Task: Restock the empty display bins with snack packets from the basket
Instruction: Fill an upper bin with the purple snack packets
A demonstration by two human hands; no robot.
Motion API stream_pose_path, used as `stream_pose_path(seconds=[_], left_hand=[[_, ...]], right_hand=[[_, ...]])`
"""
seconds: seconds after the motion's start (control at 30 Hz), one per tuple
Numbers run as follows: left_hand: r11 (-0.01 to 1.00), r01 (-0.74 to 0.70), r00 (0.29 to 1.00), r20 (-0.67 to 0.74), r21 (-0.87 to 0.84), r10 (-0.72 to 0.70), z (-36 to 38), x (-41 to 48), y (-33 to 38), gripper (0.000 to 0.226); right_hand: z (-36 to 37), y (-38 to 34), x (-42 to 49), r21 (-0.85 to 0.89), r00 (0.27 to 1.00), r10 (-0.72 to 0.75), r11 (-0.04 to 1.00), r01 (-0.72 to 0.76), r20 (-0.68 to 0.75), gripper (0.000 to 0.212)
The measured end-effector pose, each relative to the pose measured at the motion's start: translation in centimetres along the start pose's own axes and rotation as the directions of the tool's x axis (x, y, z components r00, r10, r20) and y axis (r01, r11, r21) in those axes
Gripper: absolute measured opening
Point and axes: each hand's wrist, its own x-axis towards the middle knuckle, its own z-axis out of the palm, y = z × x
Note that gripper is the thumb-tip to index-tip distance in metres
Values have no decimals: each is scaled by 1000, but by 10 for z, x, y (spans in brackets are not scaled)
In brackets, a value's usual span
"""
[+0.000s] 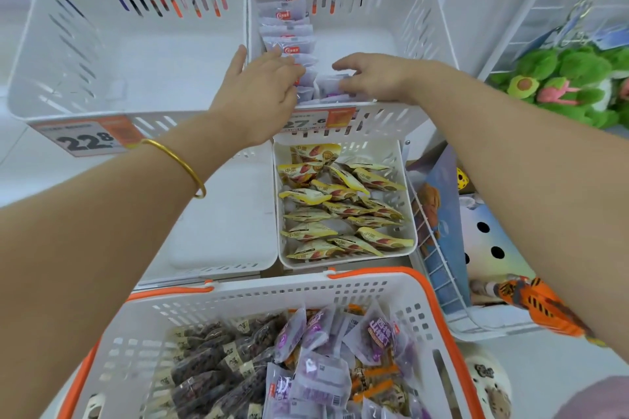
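Note:
Both hands reach into the upper right white display bin (422, 27). A row of pale purple snack packets (289, 31) stands along its left side. My left hand (262, 85) rests against the front of that row, fingers fairly straight. My right hand (371, 76) grips purple packets (332, 88) at the bin's front edge, fingers curled over them. The upper left bin (129, 54) holds nothing. The white basket with orange rim (265, 299) sits at the bottom, holding dark packets (211, 364) and purple packets (320, 350).
A lower right bin (408, 248) holds yellow snack packets (340, 207); the lower left bin (221, 231) beside it holds nothing. Price tags (88, 138) hang on the upper bins. A wire rack with toys (476, 248) and green plush toys (571, 78) stand to the right.

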Motion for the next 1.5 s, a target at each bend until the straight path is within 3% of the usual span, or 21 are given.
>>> stream_pose_path(seconds=[0.17, 0.27, 0.4, 0.57, 0.67, 0.73, 0.8, 0.87, 0.9, 1.0, 1.1, 1.2, 1.27, 1.37, 1.43, 1.5], left_hand=[[1000, -4, 1000, -7, -16, 4, -5, 0, -2, 41], [1000, -7, 1000, 21, -3, 7, -6, -2, 1, 41], [1000, -11, 1000, 10, 2, 11, -6, -3, 4, 40], [999, -31, 999, -20, -34, 30, -1, -9, 6, 41], [985, -59, 984, -175, -165, 30, -2, -35, 18, 43], [957, -133, 963, -261, -259, 63, -2, -70, 36, 43], [936, -183, 967, -228, -300, 116, 12, -120, 54, 40], [927, -169, 984, -112, -335, 139, 37, -173, 67, 41], [922, -145, 989, -39, -360, 141, 49, -197, 72, 43], [910, -67, 974, 171, -408, 148, 79, -254, 83, 47], [913, -75, 928, 307, -401, 211, 98, -286, 92, 39], [926, -80, 848, 464, -369, 258, 107, -308, 100, 43], [951, -105, 753, 602, -290, 267, 113, -319, 102, 46], [958, -205, 617, 733, -203, 287, 123, -332, 101, 45], [953, -197, 620, 725, -228, 302, 130, -338, 101, 38], [945, -113, 678, 671, -306, 299, 131, -339, 103, 24]], right_hand=[[-1, -6, -4, -113, 999, -10, 993, 16, 53, 48], [2, -8, -1, -114, 999, -9, 993, 4, -45, 50], [8, -7, 0, -141, 1000, -13, 990, 9, -24, 49], [-1, 0, -16, 32, 961, -8, 999, 17, -278, 48], [8, -6, -76, 174, 849, -48, 971, 162, -526, 47], [30, -11, -132, 319, 785, -35, 902, 292, -619, 44], [68, -8, -177, 471, 852, 11, 837, 279, -524, 41], [117, 6, -212, 523, 962, 102, 851, 48, -254, 40], [140, 15, -228, 460, 983, 140, 885, -69, -122, 39], [194, 39, -268, 189, 963, 208, 952, -239, 170, 30], [228, 50, -290, -58, 874, 276, 959, -276, 399, 43], [253, 55, -306, -244, 847, 371, 924, -295, 381, 41], [260, 56, -310, -277, 888, 360, 919, -282, 288, 34], [259, 52, -310, -283, 962, 230, 942, -182, 149, 32], [257, 48, -306, -237, 982, 153, 964, -123, 113, 31], [254, 42, -303, -81, 981, 158, 985, -150, 110, 32]])
